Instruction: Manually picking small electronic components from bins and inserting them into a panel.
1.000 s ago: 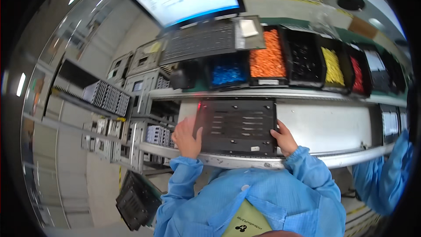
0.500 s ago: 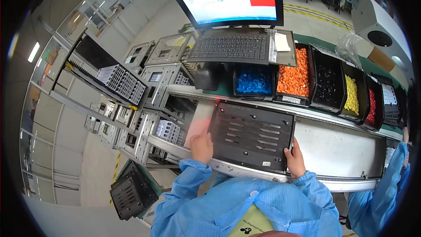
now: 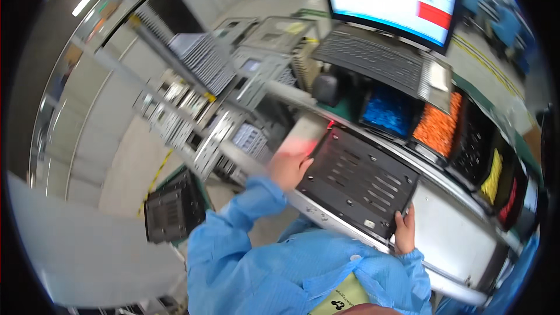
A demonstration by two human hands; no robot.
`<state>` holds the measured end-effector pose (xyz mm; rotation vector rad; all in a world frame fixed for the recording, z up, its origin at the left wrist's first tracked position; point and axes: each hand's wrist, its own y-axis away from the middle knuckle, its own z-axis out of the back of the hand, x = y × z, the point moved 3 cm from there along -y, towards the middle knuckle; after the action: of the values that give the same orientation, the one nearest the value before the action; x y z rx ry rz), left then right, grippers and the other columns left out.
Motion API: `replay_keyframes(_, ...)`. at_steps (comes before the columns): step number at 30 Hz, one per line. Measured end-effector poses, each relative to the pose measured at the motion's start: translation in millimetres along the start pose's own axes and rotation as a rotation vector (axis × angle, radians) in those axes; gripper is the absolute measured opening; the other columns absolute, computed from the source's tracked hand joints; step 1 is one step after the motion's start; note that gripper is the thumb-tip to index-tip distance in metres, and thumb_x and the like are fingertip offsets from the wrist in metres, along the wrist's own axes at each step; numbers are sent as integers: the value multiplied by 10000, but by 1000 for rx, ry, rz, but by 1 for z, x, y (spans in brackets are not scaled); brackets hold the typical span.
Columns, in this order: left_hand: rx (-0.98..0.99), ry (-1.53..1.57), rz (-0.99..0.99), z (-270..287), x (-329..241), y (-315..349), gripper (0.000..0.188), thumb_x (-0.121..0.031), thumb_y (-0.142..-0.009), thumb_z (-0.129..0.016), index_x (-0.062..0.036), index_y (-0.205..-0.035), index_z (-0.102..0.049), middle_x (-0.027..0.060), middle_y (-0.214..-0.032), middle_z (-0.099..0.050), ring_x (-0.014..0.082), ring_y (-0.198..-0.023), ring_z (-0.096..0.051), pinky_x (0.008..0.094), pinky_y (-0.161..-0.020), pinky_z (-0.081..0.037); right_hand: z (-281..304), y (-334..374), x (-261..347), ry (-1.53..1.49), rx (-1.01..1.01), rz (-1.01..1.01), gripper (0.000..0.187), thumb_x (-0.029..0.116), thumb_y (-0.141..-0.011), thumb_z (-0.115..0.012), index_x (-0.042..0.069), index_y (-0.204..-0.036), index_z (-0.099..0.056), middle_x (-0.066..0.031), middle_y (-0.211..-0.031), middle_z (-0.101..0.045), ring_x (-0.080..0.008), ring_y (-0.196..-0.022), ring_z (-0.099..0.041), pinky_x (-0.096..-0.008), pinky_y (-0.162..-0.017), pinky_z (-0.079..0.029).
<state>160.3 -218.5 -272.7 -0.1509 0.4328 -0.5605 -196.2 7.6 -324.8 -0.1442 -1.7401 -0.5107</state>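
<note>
A flat black slotted fixture (image 3: 363,182), with small screws and a pale label on its top, lies tilted in view on the metal rail in front of me. At its left edge my left hand (image 3: 287,170) is closed with the fingers bent against the side, somewhat blurred. My right hand (image 3: 405,230) grips the right edge, thumb on top, the other fingers partly hidden. Red light falls on the pale surface beside my left hand and the fixture's far left corner.
Beyond the rail stand bins of blue (image 3: 385,112), orange (image 3: 436,131), black, yellow (image 3: 492,176) and red parts. A keyboard (image 3: 370,61) and monitor (image 3: 394,0) are behind. Metal trays and a rack (image 3: 201,61) stand left; another black slotted fixture (image 3: 173,210) sits lower left.
The whole view has turned and shifted, so the bench now slopes down to the right. Both hands stay at the fixture's edges.
</note>
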Motion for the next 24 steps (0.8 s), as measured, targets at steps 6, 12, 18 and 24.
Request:
replay_keyframes(6,-736,-599,-128,209,122,-97,126,-124,-871,-638,-93,-880,-759,166,-642,-643,432,-579,-611,512,-591,-495,50,16,6,131,-116,-18,560,133,-1076,-575,9,-1583,-373,-151,-1464,-536,-212,-1239,-579,-324,-1048,-463)
replay_keyframes(12,-511,-1227,222,296,231,-149,216,-107,-854,-663,-135,-1043,-767,61,-967,-766,239,-1041,-689,559,-1110,-380,52,4,1,203,-312,7,407,241,-1070,-631,83,-1439,-561,-3,-1207,-623,-94,-1062,-558,-249,-874,-456)
replay_keyframes(18,-385,-1256,179,307,261,-160,147,-67,-869,-623,-116,-908,-756,81,-743,-727,238,-834,-725,559,-1135,-379,56,4,-3,198,-289,-52,389,219,-1071,-627,10,-1392,-561,-72,-1233,-655,-144,-1022,-597,-297,-912,-489)
replay_keyframes(24,-372,-1114,81,282,180,-156,358,-140,-835,-724,-154,-1193,-736,47,-994,-728,204,-982,-690,565,-1184,-305,50,8,14,493,-535,236,464,133,-1007,-682,60,-1437,-522,-68,-1351,-573,-157,-1029,-600,-277,-812,-481)
